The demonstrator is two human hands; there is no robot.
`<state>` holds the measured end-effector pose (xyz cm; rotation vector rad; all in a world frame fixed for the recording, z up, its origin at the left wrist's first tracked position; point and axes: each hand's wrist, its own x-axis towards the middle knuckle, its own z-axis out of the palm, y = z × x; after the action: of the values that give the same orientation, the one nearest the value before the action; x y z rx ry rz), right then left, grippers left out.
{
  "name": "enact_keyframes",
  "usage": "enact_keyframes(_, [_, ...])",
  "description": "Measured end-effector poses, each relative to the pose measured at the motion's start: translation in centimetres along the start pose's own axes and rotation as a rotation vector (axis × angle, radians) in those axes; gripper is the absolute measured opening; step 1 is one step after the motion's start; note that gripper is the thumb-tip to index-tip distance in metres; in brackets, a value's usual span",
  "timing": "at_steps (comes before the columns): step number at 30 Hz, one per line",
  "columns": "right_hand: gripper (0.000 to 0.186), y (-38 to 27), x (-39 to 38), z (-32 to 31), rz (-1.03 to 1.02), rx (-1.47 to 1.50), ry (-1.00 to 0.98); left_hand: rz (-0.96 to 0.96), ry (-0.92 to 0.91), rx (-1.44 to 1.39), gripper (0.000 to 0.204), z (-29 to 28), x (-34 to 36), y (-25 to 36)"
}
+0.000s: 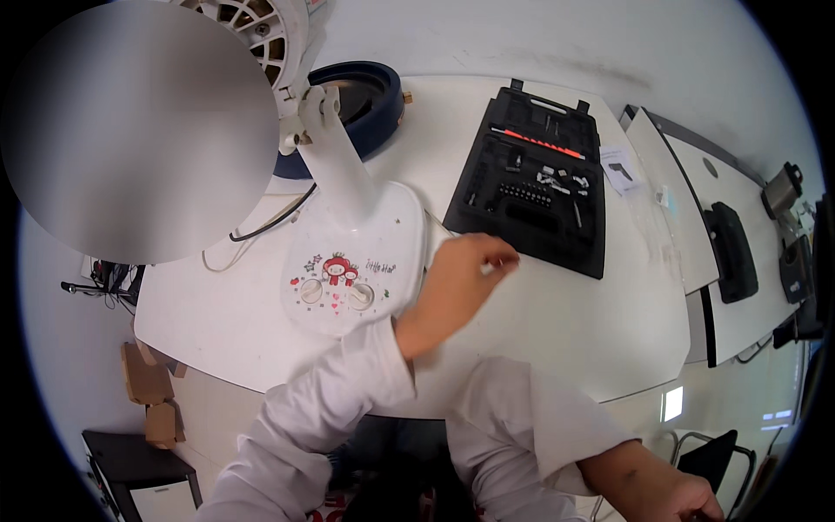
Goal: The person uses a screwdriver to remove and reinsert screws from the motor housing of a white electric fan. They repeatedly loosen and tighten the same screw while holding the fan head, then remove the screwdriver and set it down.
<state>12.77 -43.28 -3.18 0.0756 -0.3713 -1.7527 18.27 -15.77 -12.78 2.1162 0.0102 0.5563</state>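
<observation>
My left hand point(461, 283) reaches over the white table point(539, 339) between a white fan stand's base point(391, 244) and a black open tool case point(531, 217), its fingers loosely bent and apart, with nothing visible in them. The base has red cartoon figures and two knobs. The fan housing point(291, 35) at upper left is largely hidden by a grey blurred disc. The case holds bits, small metal fittings and a red-orange rod. My right hand point(683, 491) is low at the right edge, off the table, closed on something dark, mostly cut off.
A dark blue round housing point(378, 117) and cables point(270, 226) lie behind the stand. Paper and clear bags point(622, 174) lie right of the case. A side desk point(696, 174) holds a black case and steel kettle. Boxes point(148, 383) and chairs point(130, 452) stand on the floor.
</observation>
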Motion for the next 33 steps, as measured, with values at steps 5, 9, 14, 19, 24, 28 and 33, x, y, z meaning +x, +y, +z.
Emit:
enact_keyframes(5, [0.016, -0.3, 0.0, 0.7, 0.001, 0.027, -0.006, -0.132, 0.198, -0.109, 0.007, 2.9, 0.5, -3.4])
enact_keyframes(9, [0.016, -0.3, -0.1, 0.9, 0.036, 0.072, -0.026, -0.088, 0.263, -0.015, 0.009, 3.9, 1.5, -4.0])
enact_keyframes(14, [0.018, -0.3, 0.0, 0.7, 0.066, 0.122, -0.045, -0.149, 0.235, 0.032, 0.012, 4.5, 1.8, -3.9])
enact_keyframes(19, [0.02, -0.4, 0.4, 0.6, 0.066, 0.126, -0.054, -0.104, 0.192, 0.127, 0.007, 4.3, 1.7, -3.9])
enact_keyframes(24, [0.026, 0.0, 0.0, 0.8, 0.059, 0.129, -0.034, 0.023, 0.173, 0.289, 0.006, 4.4, 1.9, -3.6])
enact_keyframes(28, [0.03, 0.2, -0.6, 0.9, 0.084, 0.118, -0.068, 0.106, 0.165, 0.413, 0.004, 4.5, 1.8, -3.6])
enact_keyframes(33, [0.028, 0.7, -0.6, 1.2, 0.036, 0.112, -0.007, 0.143, 0.121, 0.544, 0.003, 4.8, 1.9, -4.1])
